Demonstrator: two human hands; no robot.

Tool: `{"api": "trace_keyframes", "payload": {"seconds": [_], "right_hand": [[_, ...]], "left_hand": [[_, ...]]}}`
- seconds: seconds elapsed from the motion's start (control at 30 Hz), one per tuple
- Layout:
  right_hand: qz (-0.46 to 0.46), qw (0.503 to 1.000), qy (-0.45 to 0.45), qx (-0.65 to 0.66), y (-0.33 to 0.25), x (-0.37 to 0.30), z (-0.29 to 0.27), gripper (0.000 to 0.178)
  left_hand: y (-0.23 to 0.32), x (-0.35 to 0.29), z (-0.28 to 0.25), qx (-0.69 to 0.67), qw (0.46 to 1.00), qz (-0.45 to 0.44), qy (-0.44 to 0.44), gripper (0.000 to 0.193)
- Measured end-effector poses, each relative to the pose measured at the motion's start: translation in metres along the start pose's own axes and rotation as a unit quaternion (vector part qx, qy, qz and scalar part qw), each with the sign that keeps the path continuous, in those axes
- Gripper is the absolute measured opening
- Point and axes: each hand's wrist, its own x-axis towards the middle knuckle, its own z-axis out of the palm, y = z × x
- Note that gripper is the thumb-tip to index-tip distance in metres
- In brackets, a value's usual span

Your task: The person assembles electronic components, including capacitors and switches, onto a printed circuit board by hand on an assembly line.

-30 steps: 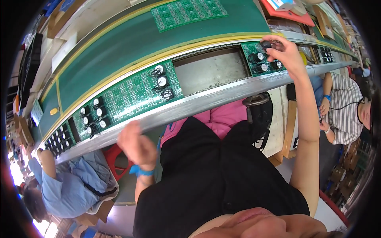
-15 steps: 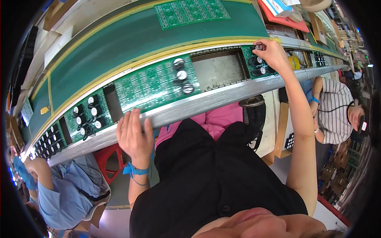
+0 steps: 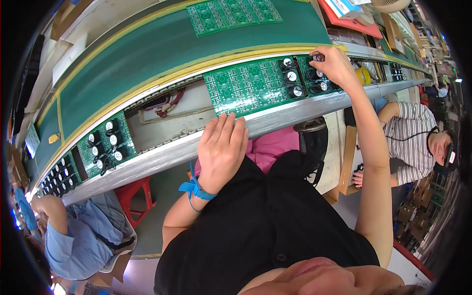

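My left hand (image 3: 222, 147) lies with fingers stretched out against the near edge of a green circuit board (image 3: 246, 88) set in the rail. That board carries a column of white-topped round components with black wires (image 3: 291, 76) at its right end. Beside it, a second board (image 3: 304, 63) bears similar parts (image 3: 321, 86). Over this second board my right hand (image 3: 338, 68) is closed in a pinch on a small round component with black wire (image 3: 318, 57), partly hidden by the fingers.
An opening in the rail (image 3: 182, 110) left of the board shows reddish wires. Farther left sit more populated boards (image 3: 109, 140). Bare panels (image 3: 233, 17) lie on the green bench top (image 3: 142, 64). One co-worker (image 3: 83, 241) is at left, another in a striped shirt (image 3: 415, 125) at right.
The large board has slid right along the rail until close to the second board, and my left hand has moved right with it. My right hand stays nearly in place, still pinching the component.
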Motion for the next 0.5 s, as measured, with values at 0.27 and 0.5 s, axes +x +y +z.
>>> {"api": "trace_keyframes", "payload": {"seconds": [0.27, 0.5], "right_hand": [[-0.051, 0.995, -0.062, 0.052, 0.014, 0.017, -0.004, 0.028], [-0.035, 0.997, -0.047, 0.049, 0.010, 0.006, 0.002, 0.028]], "left_hand": [[0.004, 0.007, 0.007, -0.004, 1.000, 0.010, -0.002, 0.020], [0.004, 0.004, 0.006, 0.010, 1.000, 0.016, -0.008, 0.016]]}}
